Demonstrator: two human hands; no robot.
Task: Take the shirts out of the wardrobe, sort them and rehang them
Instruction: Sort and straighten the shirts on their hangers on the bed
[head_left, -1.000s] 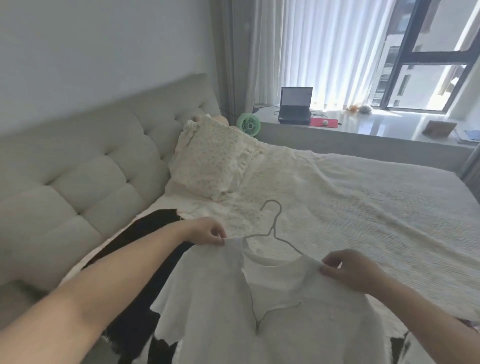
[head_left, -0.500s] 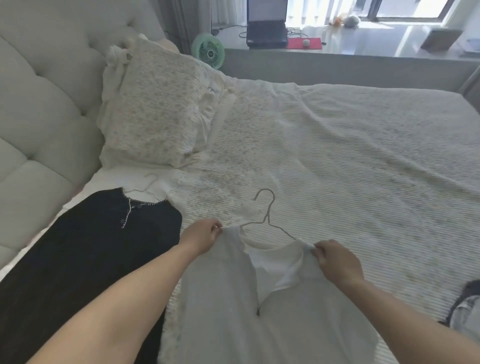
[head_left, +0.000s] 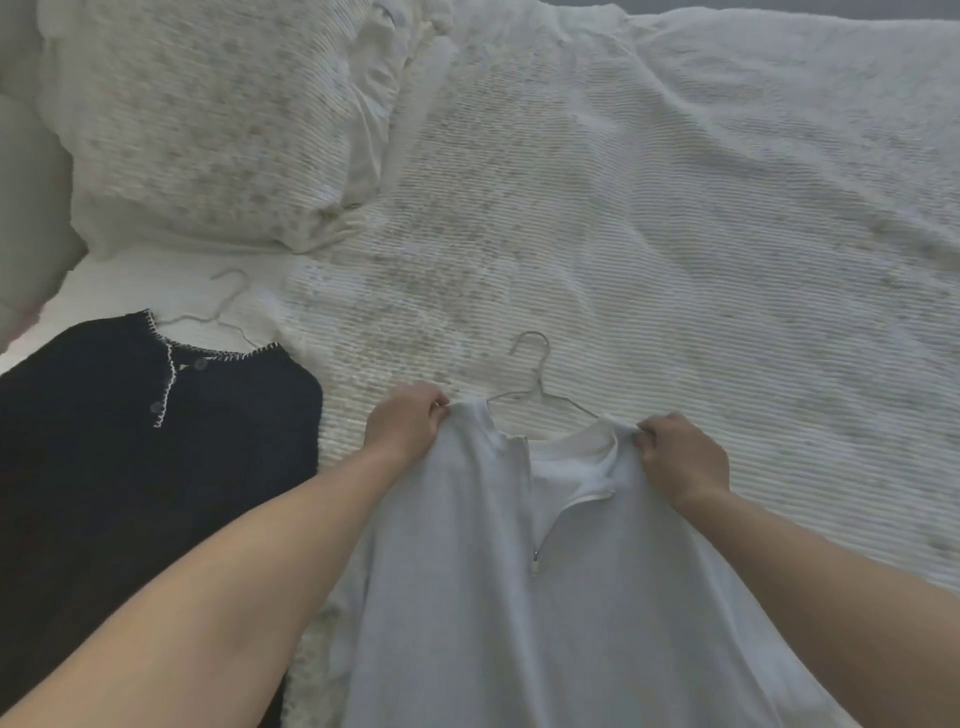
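Both hands, left hand (head_left: 408, 423) and right hand (head_left: 680, 457), pinch the white shirt (head_left: 519, 597) at its shoulders, laying it on the bed (head_left: 675, 234) beside the black shirt (head_left: 130, 441). Next, I think, is to release it flat, its hanger (head_left: 537, 387) kept inside

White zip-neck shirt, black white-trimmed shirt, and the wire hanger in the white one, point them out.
white zip-neck shirt (head_left: 467, 597): head view, chest panel.
black white-trimmed shirt (head_left: 104, 467): head view, front panel.
wire hanger (head_left: 537, 364): head view, hook stem.

Two shirts on bed, side by side.
Buttoned shirt (head_left: 156, 441) left of zip shirt (head_left: 519, 597); pillow (head_left: 208, 119) behind, all on bedspread (head_left: 675, 260).
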